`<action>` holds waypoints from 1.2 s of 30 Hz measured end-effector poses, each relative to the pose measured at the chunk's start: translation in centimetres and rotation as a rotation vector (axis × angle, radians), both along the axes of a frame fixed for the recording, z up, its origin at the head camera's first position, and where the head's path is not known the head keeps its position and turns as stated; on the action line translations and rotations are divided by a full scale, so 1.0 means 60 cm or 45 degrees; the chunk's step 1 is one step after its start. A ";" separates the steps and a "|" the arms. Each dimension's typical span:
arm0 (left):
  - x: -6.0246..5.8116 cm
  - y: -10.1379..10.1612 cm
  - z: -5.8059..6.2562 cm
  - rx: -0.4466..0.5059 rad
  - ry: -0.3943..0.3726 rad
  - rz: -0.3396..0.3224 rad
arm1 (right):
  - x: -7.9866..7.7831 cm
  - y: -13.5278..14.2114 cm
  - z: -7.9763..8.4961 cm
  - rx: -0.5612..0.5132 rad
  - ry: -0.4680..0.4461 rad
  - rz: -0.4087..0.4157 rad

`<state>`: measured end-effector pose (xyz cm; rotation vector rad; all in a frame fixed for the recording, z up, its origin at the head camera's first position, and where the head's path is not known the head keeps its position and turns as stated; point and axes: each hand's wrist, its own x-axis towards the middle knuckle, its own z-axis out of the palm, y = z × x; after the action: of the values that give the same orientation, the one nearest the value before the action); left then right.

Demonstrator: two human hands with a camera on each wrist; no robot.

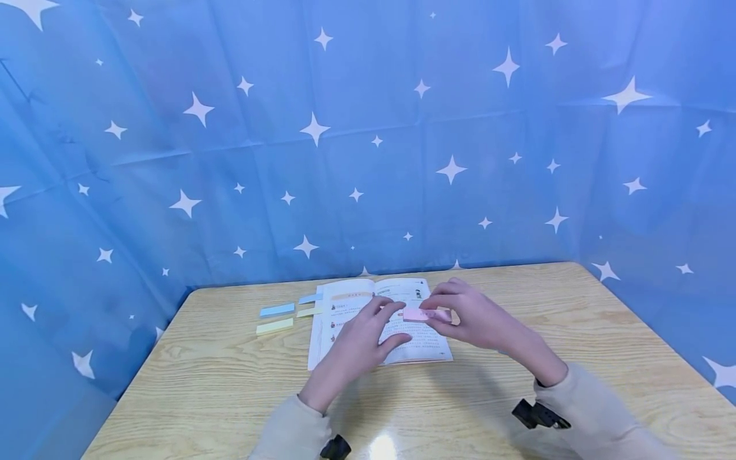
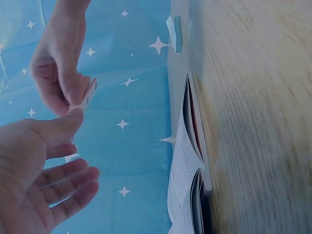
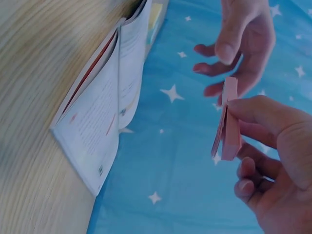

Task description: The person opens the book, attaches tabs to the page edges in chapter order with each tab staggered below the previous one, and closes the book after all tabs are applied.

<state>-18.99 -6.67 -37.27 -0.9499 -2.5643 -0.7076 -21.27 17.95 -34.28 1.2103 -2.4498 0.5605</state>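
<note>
My right hand (image 1: 477, 314) pinches a pad of pink sticky notes (image 1: 415, 315) between thumb and fingers, above the right page of an open book (image 1: 422, 350). In the right wrist view, a thin layer of the pink pad (image 3: 233, 139) stands apart from the thicker block at one end. My left hand (image 1: 358, 338) hovers over the middle of the book, its thumb and fingers spread and loosely bent. Seen from the right wrist, the left hand (image 3: 248, 44) is close to the pad's far end and holds nothing.
Left of the book, a blue sticky-note pad (image 1: 277, 310) and a yellow one (image 1: 275, 326) lie on the wooden table (image 1: 207, 377). A blue tab (image 1: 310, 298) and a yellow tab (image 1: 307, 312) stick out from the book's left edge. Behind hangs a blue star-patterned curtain (image 1: 391, 172).
</note>
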 end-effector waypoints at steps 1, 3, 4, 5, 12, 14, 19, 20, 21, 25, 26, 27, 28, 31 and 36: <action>0.000 0.001 0.000 0.014 0.011 -0.006 | 0.001 -0.003 0.001 -0.003 -0.004 0.008; 0.000 0.002 0.000 0.051 0.034 -0.019 | 0.002 -0.008 0.002 -0.009 -0.013 0.020; 0.000 0.003 0.000 0.071 0.049 -0.027 | 0.003 -0.010 0.002 -0.013 -0.021 0.025; 0.000 0.003 0.000 0.089 0.061 -0.034 | 0.004 -0.011 0.002 -0.017 -0.027 0.030; 0.001 0.003 0.001 0.155 0.142 -0.046 | 0.003 -0.018 0.002 -0.047 -0.040 0.093; 0.001 0.003 0.002 0.152 0.151 -0.046 | 0.003 -0.019 0.002 -0.045 -0.046 0.100; 0.000 0.004 0.004 0.135 0.177 -0.065 | 0.004 -0.019 0.001 -0.042 -0.049 0.124; 0.000 0.005 0.004 0.131 0.182 -0.070 | 0.004 -0.018 0.001 -0.041 -0.045 0.130; 0.000 0.005 0.004 0.126 0.185 -0.075 | 0.004 -0.018 0.000 -0.041 -0.041 0.134; 0.000 0.005 0.006 0.106 0.188 -0.084 | 0.003 -0.017 -0.001 -0.029 -0.039 0.132; 0.000 0.005 0.006 0.101 0.188 -0.087 | 0.004 -0.017 -0.001 -0.026 -0.043 0.132; 0.000 0.005 0.006 0.098 0.189 -0.089 | 0.004 -0.017 0.000 -0.022 -0.047 0.129; 0.001 0.004 0.006 0.095 0.189 -0.090 | 0.005 -0.016 0.000 -0.016 -0.054 0.127; 0.002 0.004 0.006 0.091 0.187 -0.100 | 0.007 -0.016 0.002 0.003 -0.066 0.118; 0.003 0.004 0.006 0.088 0.199 -0.118 | 0.009 -0.015 0.003 0.026 -0.062 0.119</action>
<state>-18.83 -6.42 -36.91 -1.0636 -2.3589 -0.7126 -20.74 17.08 -34.10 1.3402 -2.4544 0.5984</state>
